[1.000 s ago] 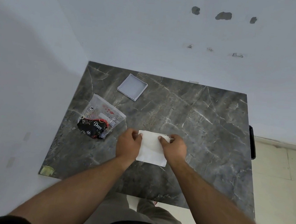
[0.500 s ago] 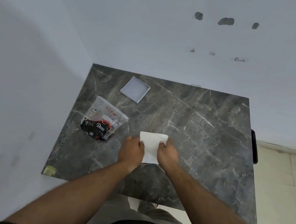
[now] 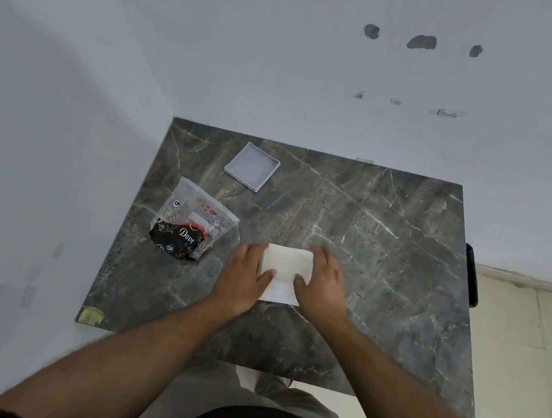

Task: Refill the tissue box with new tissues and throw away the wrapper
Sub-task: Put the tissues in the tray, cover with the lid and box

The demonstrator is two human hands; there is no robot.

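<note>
A white stack of tissues [image 3: 284, 267] lies on the dark marble table [image 3: 382, 254] near its front middle. My left hand [image 3: 245, 278] rests on the stack's left edge and my right hand [image 3: 323, 282] on its right edge, both thumbs pressed on top and fingers along the sides. To the left lies the clear plastic wrapper [image 3: 195, 222] with black and red print reading "Dove". A shallow translucent square tissue box [image 3: 252, 166] sits at the back left of the table, lying flat.
White walls close the table on the left and back. A dark chair edge [image 3: 471, 275] shows past the table's right side, above a pale tiled floor [image 3: 523, 337]. A yellowish sticker [image 3: 90, 315] marks the front left corner.
Both hands shifted on the tissue stack: from pinching its far corners, to gripping near its front, to lying flatter along its two sides. The stack stays on the table.
</note>
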